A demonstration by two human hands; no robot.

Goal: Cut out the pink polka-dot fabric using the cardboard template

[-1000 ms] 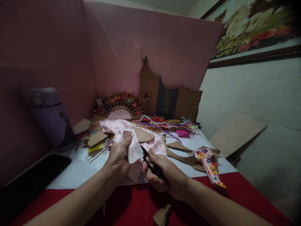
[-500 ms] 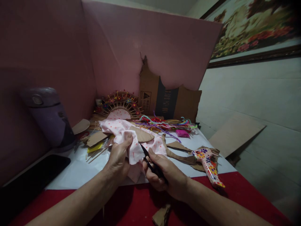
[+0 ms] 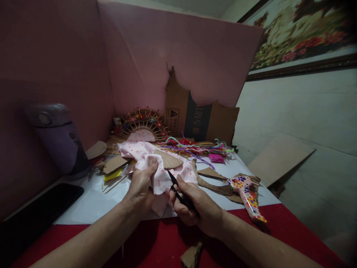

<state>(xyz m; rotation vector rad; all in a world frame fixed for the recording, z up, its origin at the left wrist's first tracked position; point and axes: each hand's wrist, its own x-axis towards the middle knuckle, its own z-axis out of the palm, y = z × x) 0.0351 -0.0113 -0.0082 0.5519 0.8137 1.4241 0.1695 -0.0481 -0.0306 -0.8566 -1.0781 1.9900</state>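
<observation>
My left hand [image 3: 141,185] is closed on a fold of pink dotted cloth [image 3: 160,171], thumb pressed on top. Gripped in my right hand [image 3: 195,208] is a pair of small black scissors [image 3: 178,192], whose blades point up and left into the cloth's edge. The cloth spreads back over a brown cardboard cut-out [image 3: 169,160]. Both hands hover above the near edge of a white sheet [image 3: 92,201] on a red tabletop [image 3: 279,219].
A flower-patterned glue gun [image 3: 248,197] lies right of my right hand on cardboard scraps. Coloured pipe cleaners [image 3: 195,147], a stick fan decoration [image 3: 142,124] and a cardboard box [image 3: 195,119] stand behind. A purple bottle [image 3: 60,139] and black phone [image 3: 39,212] are at the left. Pink boards wall the back.
Hardly anything has moved. The scissors shifted a touch along the cloth's edge while my left hand kept its hold.
</observation>
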